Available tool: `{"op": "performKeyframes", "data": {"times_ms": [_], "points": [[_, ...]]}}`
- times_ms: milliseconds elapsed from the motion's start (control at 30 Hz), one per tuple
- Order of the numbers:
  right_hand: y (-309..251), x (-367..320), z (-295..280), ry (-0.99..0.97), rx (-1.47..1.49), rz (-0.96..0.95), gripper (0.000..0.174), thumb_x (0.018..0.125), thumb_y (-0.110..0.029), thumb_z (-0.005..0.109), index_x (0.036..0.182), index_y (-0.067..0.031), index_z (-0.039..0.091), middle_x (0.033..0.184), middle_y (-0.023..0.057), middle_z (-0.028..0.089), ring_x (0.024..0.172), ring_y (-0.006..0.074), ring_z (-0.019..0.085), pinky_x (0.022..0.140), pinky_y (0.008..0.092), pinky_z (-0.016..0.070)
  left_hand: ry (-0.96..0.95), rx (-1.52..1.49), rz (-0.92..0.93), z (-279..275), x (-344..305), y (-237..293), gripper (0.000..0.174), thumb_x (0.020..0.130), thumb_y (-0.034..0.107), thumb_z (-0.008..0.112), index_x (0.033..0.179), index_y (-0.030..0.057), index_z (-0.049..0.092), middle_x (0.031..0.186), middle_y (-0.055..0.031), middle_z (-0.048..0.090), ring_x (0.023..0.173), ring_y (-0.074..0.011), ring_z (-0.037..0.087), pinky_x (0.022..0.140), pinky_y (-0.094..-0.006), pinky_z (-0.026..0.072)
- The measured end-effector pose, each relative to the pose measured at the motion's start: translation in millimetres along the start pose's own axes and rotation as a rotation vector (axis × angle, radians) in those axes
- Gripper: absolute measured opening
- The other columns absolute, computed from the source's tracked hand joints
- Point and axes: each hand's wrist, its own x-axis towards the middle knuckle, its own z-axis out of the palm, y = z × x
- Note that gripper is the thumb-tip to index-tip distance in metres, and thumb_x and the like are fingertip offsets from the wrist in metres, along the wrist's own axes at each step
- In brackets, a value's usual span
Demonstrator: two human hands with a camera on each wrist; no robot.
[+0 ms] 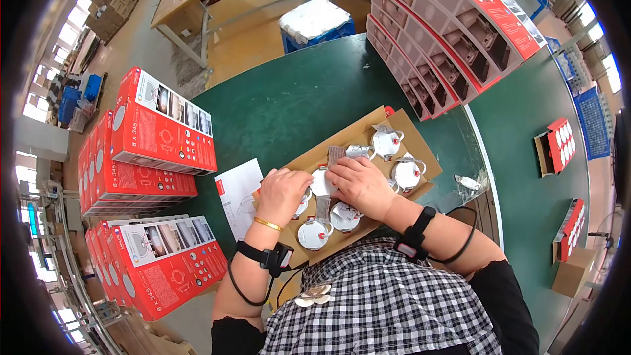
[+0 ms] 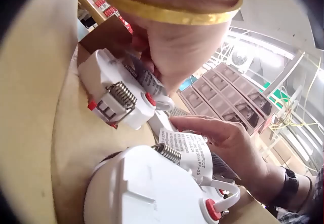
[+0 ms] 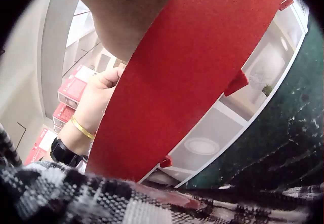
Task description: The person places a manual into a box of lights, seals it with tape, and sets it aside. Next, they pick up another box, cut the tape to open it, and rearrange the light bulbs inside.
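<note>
White downlights with spring clips, red plugs and short looped cables stand in an open cardboard box (image 1: 302,164). My left hand (image 1: 284,194) reaches over its left side, bent fingers at the left edge of a middle downlight (image 1: 321,183). My right hand (image 1: 361,186) comes from the other side, its fingertips on that downlight's right edge. Nearest the left wrist camera are another downlight (image 2: 147,188) with a printed label (image 2: 185,153) and one with a coiled spring (image 2: 121,97). In the right wrist view the red box wall (image 3: 187,72) hides the right hand's fingers.
Red printed cartons (image 1: 164,125) are stacked at the left. Taller stacked cartons (image 1: 453,33) stand at the back right of the green table (image 1: 282,92). A printed sheet (image 1: 238,197) lies left of the box; a small bagged white part (image 1: 468,183) lies right of it.
</note>
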Motion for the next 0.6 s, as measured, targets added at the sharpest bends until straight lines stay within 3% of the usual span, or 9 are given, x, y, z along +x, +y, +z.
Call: {"op": "performKeyframes", "data": {"times_ms": [300,433,467,500,533,567,600], "points": [[1.6,1.8,0.5,0.015,0.031,0.001,0.041,0.077,-0.021,0.075,0.114,-0.0056,0.065,0.118,0.0066,0.064,0.118,0.0244,0.056,0.097,0.0387,0.043,-0.014,-0.015,-0.027,-1.1,-2.8,2.8,0.004,0.081,0.014,0.072,0.084,0.0119,0.072,0.078,-0.0043,0.07,0.077,-0.0244,0.065,0.069,-0.0386,0.047],[-10.2,-7.4,-30.9,0.083,0.202,-0.041,0.031,0.08,-0.019,0.074,0.108,-0.0088,0.068,0.109,0.0065,0.065,0.11,0.0273,0.06,0.092,0.0408,0.0466,0.128,-0.071,-0.006,-13.6,-3.0,22.9,0.011,0.08,0.012,0.074,0.09,0.0111,0.07,0.092,-0.0039,0.071,0.088,-0.0265,0.063,0.077,-0.0386,0.0479],[-14.7,-13.4,-40.3,-0.019,0.317,-0.068,0.021,0.082,-0.018,0.073,0.101,-0.0102,0.069,0.1,0.0046,0.065,0.099,0.027,0.062,0.084,0.0394,0.0502,0.112,-0.088,0.041,-18.0,-8.0,28.9,0.011,0.08,0.012,0.075,0.09,0.0117,0.071,0.094,-0.0027,0.071,0.089,-0.026,0.063,0.078,-0.0386,0.048],[-18.1,-22.5,-42.7,-0.02,0.317,-0.064,0.021,0.082,-0.018,0.073,0.101,-0.0102,0.069,0.1,0.0046,0.065,0.099,0.027,0.062,0.084,0.0394,0.0502,0.095,-0.106,0.088,-20.8,-14.1,35.3,0.012,0.08,0.012,0.075,0.091,0.0123,0.071,0.095,-0.0014,0.07,0.089,-0.0255,0.063,0.079,-0.0386,0.048],[-21.8,-32.1,-44.8,-0.149,0.417,-0.138,0.02,0.082,-0.018,0.073,0.099,-0.0099,0.068,0.097,0.0041,0.065,0.096,0.0261,0.062,0.082,0.0385,0.051,0.043,-0.141,0.139,-21.0,-20.4,42.8,0.01,0.08,0.011,0.073,0.088,0.0123,0.067,0.096,0.0016,0.069,0.095,-0.0203,0.061,0.083,-0.0365,0.0444],[-25.0,-40.5,-46.8,-0.277,0.515,-0.212,0.018,0.082,-0.017,0.073,0.098,-0.0095,0.068,0.094,0.0035,0.065,0.092,0.0252,0.063,0.079,0.0375,0.0518,0.044,-0.142,0.14,-20.3,-23.4,49.5,0.01,0.08,0.011,0.073,0.088,0.0123,0.067,0.096,0.0016,0.069,0.095,-0.0203,0.061,0.083,-0.0365,0.0444],[-24.5,-48.8,-41.0,-0.27,0.476,-0.197,0.019,0.081,-0.016,0.072,0.099,-0.0095,0.069,0.098,0.0038,0.066,0.091,0.0231,0.063,0.078,0.0358,0.0527,-0.026,-0.152,0.19,-19.5,-25.6,55.2,0.012,0.079,0.011,0.074,0.089,0.013,0.069,0.096,0.002,0.07,0.096,-0.0201,0.061,0.085,-0.0367,0.0439]]}}
